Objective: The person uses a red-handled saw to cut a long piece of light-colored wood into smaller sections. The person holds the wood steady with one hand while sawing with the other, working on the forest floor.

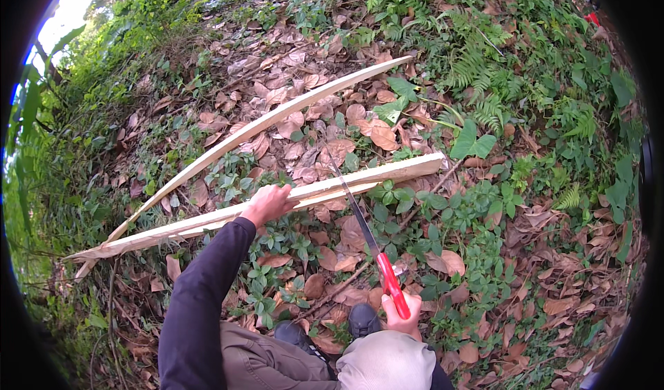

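Observation:
My left hand (268,204) is closed over a long, pale wooden plank (187,225) that lies low across the leaf litter. My right hand (403,314) grips the red handle of a hand saw (364,225). Its narrow dark blade runs up and away from me, lying across the plank to the right of my left hand. Whether the teeth are cutting into the wood cannot be told. Under the plank's right part a second pale length of wood (408,171) shows, partly hidden.
Beyond lies another long, slightly bowed strip of wood (266,121), meeting the plank's far left end. Dry brown leaves (553,286), low green plants and ferns (487,92) cover the ground. My dark shoes (363,319) stand close to the saw. A small red object (593,19) shows at far right.

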Action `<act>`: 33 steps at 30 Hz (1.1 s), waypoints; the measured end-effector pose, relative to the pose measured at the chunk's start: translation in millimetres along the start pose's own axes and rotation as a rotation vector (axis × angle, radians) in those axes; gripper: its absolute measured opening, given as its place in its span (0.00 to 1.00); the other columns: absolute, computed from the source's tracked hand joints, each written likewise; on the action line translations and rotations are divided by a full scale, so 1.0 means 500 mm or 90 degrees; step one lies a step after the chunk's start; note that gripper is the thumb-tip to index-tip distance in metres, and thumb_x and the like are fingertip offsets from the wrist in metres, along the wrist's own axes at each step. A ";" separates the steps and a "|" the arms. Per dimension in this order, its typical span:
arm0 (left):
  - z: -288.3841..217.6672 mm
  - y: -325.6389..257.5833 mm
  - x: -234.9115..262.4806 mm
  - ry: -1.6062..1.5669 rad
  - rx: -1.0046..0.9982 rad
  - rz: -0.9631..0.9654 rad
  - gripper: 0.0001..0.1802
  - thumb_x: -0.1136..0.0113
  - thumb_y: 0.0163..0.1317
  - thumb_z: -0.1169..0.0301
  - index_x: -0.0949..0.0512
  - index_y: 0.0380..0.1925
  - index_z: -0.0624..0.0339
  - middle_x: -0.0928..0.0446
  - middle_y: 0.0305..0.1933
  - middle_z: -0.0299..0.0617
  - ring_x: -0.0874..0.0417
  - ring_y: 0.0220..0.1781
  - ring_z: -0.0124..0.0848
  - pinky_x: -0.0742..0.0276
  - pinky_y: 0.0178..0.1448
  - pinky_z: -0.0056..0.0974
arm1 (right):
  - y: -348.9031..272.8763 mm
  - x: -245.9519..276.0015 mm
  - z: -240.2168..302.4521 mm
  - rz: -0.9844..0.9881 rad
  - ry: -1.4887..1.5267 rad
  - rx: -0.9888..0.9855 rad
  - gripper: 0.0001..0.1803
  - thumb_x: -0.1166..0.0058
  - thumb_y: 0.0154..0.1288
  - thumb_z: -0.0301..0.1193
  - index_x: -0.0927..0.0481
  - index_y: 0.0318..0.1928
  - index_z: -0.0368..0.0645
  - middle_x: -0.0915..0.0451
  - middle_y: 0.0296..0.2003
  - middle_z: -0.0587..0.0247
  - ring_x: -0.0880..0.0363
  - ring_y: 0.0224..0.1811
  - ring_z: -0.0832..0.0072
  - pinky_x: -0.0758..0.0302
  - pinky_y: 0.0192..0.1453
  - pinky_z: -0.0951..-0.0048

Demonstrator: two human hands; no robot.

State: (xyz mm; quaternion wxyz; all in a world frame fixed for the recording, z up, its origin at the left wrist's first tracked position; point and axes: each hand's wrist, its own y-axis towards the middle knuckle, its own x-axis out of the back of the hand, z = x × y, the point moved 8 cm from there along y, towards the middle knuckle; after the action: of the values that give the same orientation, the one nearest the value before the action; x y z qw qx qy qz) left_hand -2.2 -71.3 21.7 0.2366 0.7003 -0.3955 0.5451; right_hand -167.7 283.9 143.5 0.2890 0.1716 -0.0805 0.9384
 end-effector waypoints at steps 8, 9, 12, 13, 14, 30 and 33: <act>-0.009 0.009 -0.006 -0.015 -0.024 -0.002 0.26 0.40 0.66 0.47 0.27 0.34 0.64 0.20 0.23 0.56 0.16 0.29 0.55 0.20 0.35 0.54 | -0.003 0.013 0.006 -0.001 0.001 -0.006 0.12 0.40 0.61 0.25 0.25 0.21 0.39 0.32 0.12 0.69 0.33 0.13 0.81 0.39 0.20 0.71; -0.002 0.007 0.001 -0.006 -0.018 0.001 0.27 0.41 0.66 0.47 0.27 0.35 0.65 0.20 0.24 0.56 0.15 0.30 0.55 0.19 0.36 0.54 | 0.002 0.008 0.004 0.014 -0.003 -0.003 0.12 0.40 0.61 0.24 0.25 0.21 0.38 0.32 0.12 0.69 0.33 0.13 0.81 0.39 0.20 0.71; -0.005 0.006 -0.004 0.014 -0.004 0.050 0.25 0.41 0.67 0.48 0.28 0.36 0.64 0.19 0.25 0.56 0.15 0.31 0.55 0.19 0.37 0.53 | -0.003 0.009 0.005 -0.003 0.015 -0.032 0.11 0.40 0.61 0.24 0.25 0.21 0.38 0.32 0.12 0.69 0.33 0.13 0.82 0.38 0.20 0.72; -0.008 0.007 -0.002 0.009 -0.009 0.048 0.25 0.41 0.67 0.48 0.28 0.37 0.64 0.19 0.25 0.56 0.15 0.31 0.55 0.19 0.37 0.53 | -0.002 0.008 0.008 -0.003 0.023 -0.029 0.12 0.40 0.61 0.25 0.25 0.21 0.37 0.32 0.12 0.69 0.33 0.13 0.82 0.39 0.20 0.72; -0.010 0.005 -0.006 0.005 -0.014 0.046 0.25 0.42 0.67 0.48 0.28 0.37 0.63 0.19 0.25 0.56 0.15 0.32 0.55 0.19 0.38 0.54 | 0.000 0.007 0.010 -0.002 0.031 -0.025 0.12 0.40 0.61 0.25 0.25 0.21 0.37 0.32 0.12 0.68 0.33 0.14 0.82 0.39 0.20 0.72; -0.008 0.002 0.003 0.004 0.008 0.014 0.28 0.40 0.66 0.45 0.26 0.34 0.64 0.20 0.23 0.58 0.16 0.30 0.57 0.20 0.37 0.56 | -0.013 0.007 -0.009 0.011 0.039 -0.025 0.15 0.40 0.61 0.25 0.28 0.19 0.39 0.34 0.12 0.71 0.37 0.14 0.83 0.41 0.20 0.71; -0.008 0.003 0.004 0.005 0.008 0.014 0.28 0.40 0.65 0.45 0.26 0.34 0.64 0.20 0.23 0.58 0.15 0.31 0.57 0.20 0.38 0.55 | -0.011 0.005 0.005 0.015 0.020 0.002 0.15 0.40 0.61 0.25 0.28 0.20 0.39 0.35 0.12 0.71 0.37 0.14 0.83 0.41 0.20 0.71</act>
State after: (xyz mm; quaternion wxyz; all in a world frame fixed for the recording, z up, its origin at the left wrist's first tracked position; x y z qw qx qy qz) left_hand -5.4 -69.7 24.4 0.2278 0.6952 -0.3986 0.5531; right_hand -165.8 288.9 147.1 0.2786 0.1561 -0.0768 0.9445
